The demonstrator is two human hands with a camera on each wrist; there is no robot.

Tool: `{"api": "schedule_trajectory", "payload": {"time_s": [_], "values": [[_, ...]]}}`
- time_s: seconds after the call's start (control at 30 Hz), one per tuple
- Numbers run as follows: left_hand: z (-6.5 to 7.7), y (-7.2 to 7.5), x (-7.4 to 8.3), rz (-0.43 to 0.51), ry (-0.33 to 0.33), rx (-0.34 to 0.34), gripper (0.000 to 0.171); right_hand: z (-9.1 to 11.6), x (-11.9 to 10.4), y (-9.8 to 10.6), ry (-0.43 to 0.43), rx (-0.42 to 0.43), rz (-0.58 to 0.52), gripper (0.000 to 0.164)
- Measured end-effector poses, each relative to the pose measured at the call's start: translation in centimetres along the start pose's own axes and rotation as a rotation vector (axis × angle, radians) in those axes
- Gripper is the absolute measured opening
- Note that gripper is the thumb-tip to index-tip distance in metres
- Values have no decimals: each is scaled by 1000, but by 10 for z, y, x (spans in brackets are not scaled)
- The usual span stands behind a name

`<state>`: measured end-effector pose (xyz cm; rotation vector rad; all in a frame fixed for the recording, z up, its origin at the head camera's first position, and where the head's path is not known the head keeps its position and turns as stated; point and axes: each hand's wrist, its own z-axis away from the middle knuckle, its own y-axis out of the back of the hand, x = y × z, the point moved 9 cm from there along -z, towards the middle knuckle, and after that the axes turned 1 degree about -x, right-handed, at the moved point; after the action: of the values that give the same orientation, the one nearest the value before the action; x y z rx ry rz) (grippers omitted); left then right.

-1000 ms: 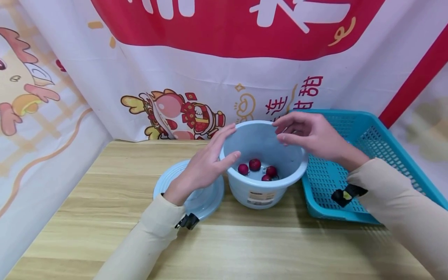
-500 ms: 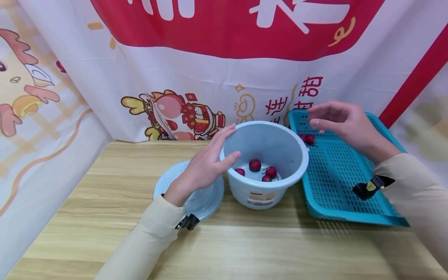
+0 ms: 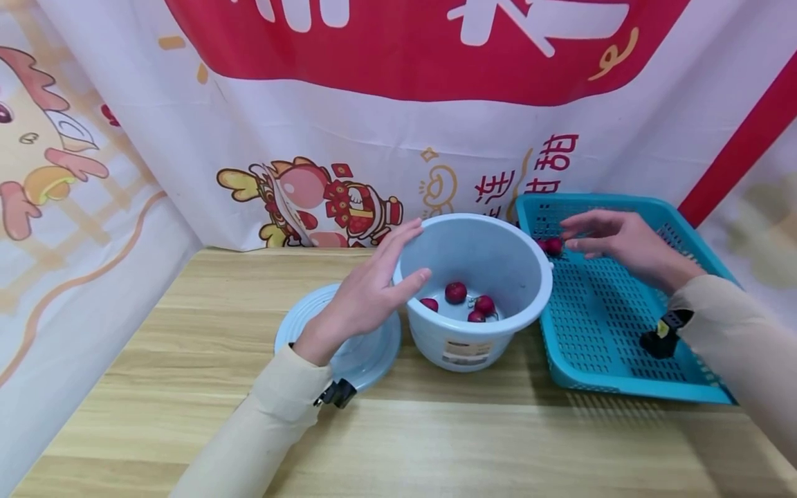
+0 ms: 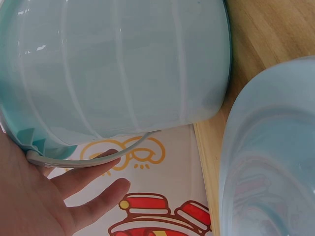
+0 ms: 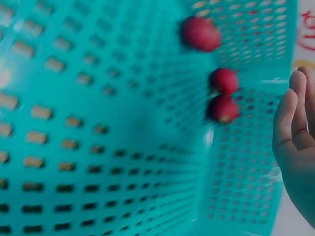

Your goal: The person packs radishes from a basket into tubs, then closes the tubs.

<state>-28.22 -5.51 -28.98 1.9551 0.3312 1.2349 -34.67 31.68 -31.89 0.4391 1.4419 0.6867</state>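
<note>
A light blue bucket (image 3: 476,346) stands upright on the table with several small round red radishes (image 3: 456,292) at its bottom. My left hand (image 3: 367,294) rests against its left rim, fingers extended; in the left wrist view the fingers lie by the bucket's handle (image 4: 93,161). Over the teal basket (image 3: 598,332), my right hand (image 3: 629,245) reaches with loosely bent fingers, holding nothing. The fingertips are close to radishes (image 3: 553,246) at the basket's back left. In the right wrist view, three radishes (image 5: 225,109) lie by the basket wall, apart from the hand (image 5: 298,137).
A round light blue lid (image 3: 373,360) lies on the wooden table (image 3: 156,373), left of the bucket and partly under my left forearm. A printed cloth (image 3: 373,152) hangs behind the table. The basket stands directly right of the bucket.
My right hand has moved right from above the bucket to over the basket, then lowered towards the radishes. One radish in the bucket has shifted behind the near rim. The left hand stays put.
</note>
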Motion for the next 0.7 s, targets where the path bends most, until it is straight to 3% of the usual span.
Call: {"api": "schedule_trajectory", "payload": {"time_s": [0.47, 0.7], "values": [[0, 1, -2, -2, 6, 2, 76, -13, 36, -33, -96, -185, -61, 64], [0, 0, -1, 5, 2, 0, 75, -14, 46, -45, -112, -263, -12, 63]]}}
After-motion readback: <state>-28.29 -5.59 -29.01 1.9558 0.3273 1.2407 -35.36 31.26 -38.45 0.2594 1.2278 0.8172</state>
